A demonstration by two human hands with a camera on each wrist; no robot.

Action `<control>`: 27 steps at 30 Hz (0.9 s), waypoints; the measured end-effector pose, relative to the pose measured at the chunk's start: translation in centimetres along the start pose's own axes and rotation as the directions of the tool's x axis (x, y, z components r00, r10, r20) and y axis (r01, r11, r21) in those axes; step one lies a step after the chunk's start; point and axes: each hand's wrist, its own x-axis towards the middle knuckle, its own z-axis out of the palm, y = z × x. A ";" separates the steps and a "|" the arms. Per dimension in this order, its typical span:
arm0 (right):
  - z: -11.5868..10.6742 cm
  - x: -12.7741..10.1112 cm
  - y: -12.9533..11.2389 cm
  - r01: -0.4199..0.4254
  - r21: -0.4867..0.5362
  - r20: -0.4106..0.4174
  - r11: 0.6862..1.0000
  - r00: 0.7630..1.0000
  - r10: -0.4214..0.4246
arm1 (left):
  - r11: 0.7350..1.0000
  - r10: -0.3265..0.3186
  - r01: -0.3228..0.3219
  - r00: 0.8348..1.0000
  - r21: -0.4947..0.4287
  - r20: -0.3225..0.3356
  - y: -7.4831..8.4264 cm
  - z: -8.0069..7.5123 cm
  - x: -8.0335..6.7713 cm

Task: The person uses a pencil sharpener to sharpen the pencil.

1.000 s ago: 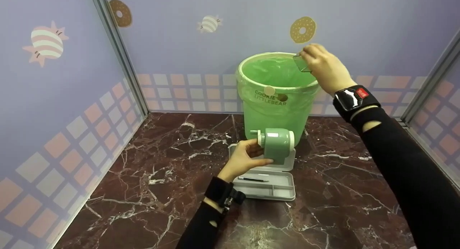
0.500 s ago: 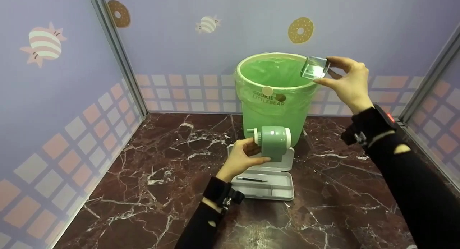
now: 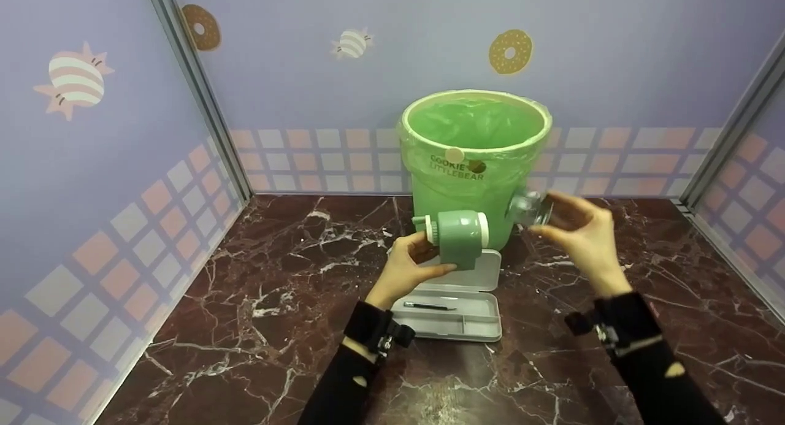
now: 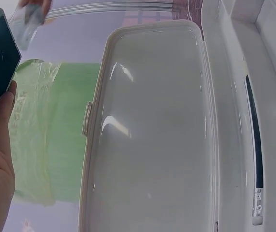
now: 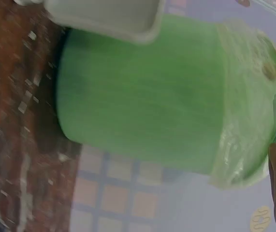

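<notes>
Nearest me, at 6 o'clock on the counter (image 3: 245, 327), lies the open gray pencil case (image 3: 457, 317) with a dark pen (image 3: 430, 306) in its tray. Just above it my left hand (image 3: 408, 268) has its fingers curled round the green pencil sharpener (image 3: 459, 236), holding it off the case; the left wrist view shows the thumb against its dark side, with the case lid filling the frame.

At 3 o'clock of the sharpener, my right hand (image 3: 579, 238) pinches the clear shavings drawer (image 3: 527, 207) between thumb and fingertips. A second ago this hand held the drawer up at the rim of the green bin (image 3: 472, 167); half a second ago it was turned upright beside the rim; now it has come down to sharpener height, close to the sharpener's right end but not touching it. I judge the emptying over the bin is finished and the drawer is on its way back to its slot. The right wrist view shows only the drawer's edge against a fingertip, and whether any shavings remain inside I cannot tell.

At 12 o'clock the bin, lined with a green bag, stands against the back wall. The counter is dark red marble with white veins; the lilac walls carry doughnut and striped-candy stickers above a checked band.
</notes>
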 end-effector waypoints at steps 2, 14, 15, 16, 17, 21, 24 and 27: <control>0.5 -1.2 0.8 -0.012 -0.005 0.025 1.000 1.000 0.012 | 1.000 0.001 -0.001 1.000 0.003 -0.005 -0.1 -0.1 0.0; 2.8 -4.0 1.8 0.079 -0.064 0.215 0.995 0.974 -0.064 | 0.999 -0.009 0.008 1.000 0.037 0.018 -0.3 0.0 0.0; 2.8 -3.9 1.7 0.074 -0.047 0.234 0.996 0.970 -0.061 | 0.999 -0.009 0.009 1.000 0.034 0.024 -0.4 0.1 0.0; 2.8 -3.9 1.6 0.066 -0.039 0.251 0.997 0.966 -0.054 | 1.000 -0.009 0.008 0.999 0.028 0.033 -0.4 0.1 -0.1; 2.7 -3.9 1.5 0.059 -0.029 0.268 0.998 0.962 -0.049 | 1.000 -0.008 0.007 0.999 0.023 0.041 -0.4 0.2 -0.1; 2.3 -3.8 1.1 0.041 -0.047 0.302 0.998 0.953 -0.025 | 1.000 -0.010 0.009 0.998 0.016 0.067 -0.4 0.4 -0.1; 2.3 -3.7 0.9 0.022 -0.072 0.312 0.997 0.950 0.001 | 0.999 -0.009 0.006 0.997 0.035 0.077 -0.3 0.8 -0.1; 2.7 -3.6 0.6 0.002 -0.095 0.331 0.995 0.943 0.030 | 0.998 0.004 -0.009 0.995 0.055 0.095 -0.2 1.4 -0.1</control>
